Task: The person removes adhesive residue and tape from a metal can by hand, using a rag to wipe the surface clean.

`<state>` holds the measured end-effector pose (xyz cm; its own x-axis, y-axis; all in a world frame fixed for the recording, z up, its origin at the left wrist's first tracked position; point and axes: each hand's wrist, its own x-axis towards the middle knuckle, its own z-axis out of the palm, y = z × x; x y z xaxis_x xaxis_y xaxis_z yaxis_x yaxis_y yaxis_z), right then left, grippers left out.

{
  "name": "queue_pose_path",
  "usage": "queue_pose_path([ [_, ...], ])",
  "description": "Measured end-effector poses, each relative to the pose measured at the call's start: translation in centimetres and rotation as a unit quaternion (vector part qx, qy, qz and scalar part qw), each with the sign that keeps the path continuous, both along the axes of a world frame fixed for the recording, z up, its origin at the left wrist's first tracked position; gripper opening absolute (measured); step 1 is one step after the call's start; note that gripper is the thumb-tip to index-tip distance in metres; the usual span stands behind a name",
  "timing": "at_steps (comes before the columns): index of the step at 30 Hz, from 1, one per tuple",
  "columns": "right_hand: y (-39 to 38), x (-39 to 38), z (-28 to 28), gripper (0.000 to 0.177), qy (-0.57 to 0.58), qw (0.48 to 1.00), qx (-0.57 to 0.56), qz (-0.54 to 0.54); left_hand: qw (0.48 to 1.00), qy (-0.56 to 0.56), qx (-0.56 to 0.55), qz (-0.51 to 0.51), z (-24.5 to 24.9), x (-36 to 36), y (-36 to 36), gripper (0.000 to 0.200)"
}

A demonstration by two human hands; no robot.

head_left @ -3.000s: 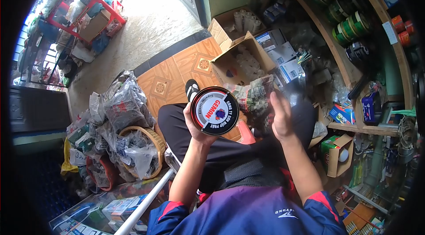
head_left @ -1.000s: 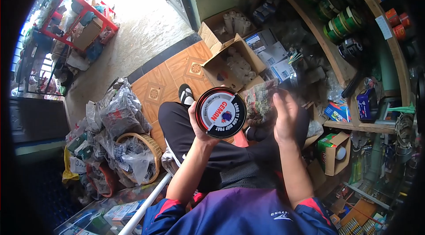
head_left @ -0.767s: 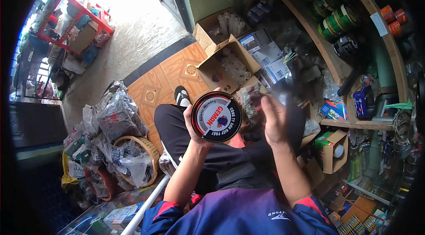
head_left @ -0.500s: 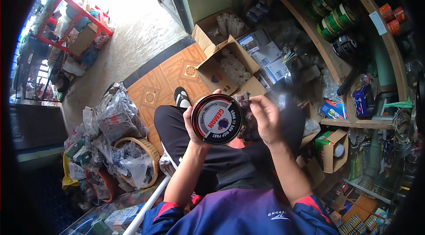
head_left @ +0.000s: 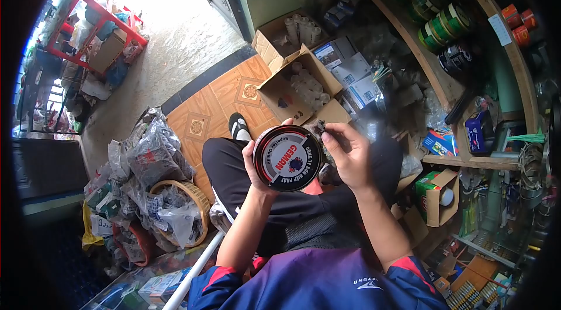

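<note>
A round tin (head_left: 288,159) with a black, white and red label reading GEMIAN or similar is held above my lap, its labelled face turned up toward the camera. My left hand (head_left: 258,164) grips it around the left side, thumb at the rim. Just right of the tin, my right hand (head_left: 349,155) pinches a small, dark, crumpled piece (head_left: 319,127) between thumb and fingers. What that piece is made of is too small to tell. Part of the right side below it is blurred and dark.
An open cardboard box (head_left: 301,85) of white plastic pieces stands ahead on the floor. To the left are plastic-wrapped goods (head_left: 153,155) and a wicker basket (head_left: 204,210). Wooden shelves (head_left: 470,162) with tins run along the right. A white pole (head_left: 196,269) crosses at lower left.
The fingers of my right hand have shifted slightly left and up along the dark piece by the tin's rim. The tin has moved very slightly right, still in my left hand.
</note>
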<state>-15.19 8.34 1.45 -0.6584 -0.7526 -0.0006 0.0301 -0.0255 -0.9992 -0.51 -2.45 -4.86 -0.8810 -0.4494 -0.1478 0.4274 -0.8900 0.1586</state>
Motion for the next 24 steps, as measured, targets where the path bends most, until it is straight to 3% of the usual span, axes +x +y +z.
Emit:
queue_pose_path([
  [13,-1.0,-0.2,1.2,0.016,0.104,0.993,0.043,0.033,0.992,-0.087,-0.09,-0.01,0.8,0.3,-0.1,0.092],
  [16,-1.5,-1.3,2.0,0.012,0.332,0.942,0.031,0.026,0.999,-0.023,-0.027,0.011,1.3,0.0,0.2,0.088],
  [20,-1.5,-1.2,1.8,0.014,0.186,0.979,0.072,0.045,0.994,-0.074,-0.077,-0.026,0.7,0.3,0.0,0.09],
  [24,-1.6,-1.5,2.0,0.014,0.222,0.972,0.062,0.047,0.993,-0.079,-0.08,-0.023,1.0,0.2,0.1,0.09],
])
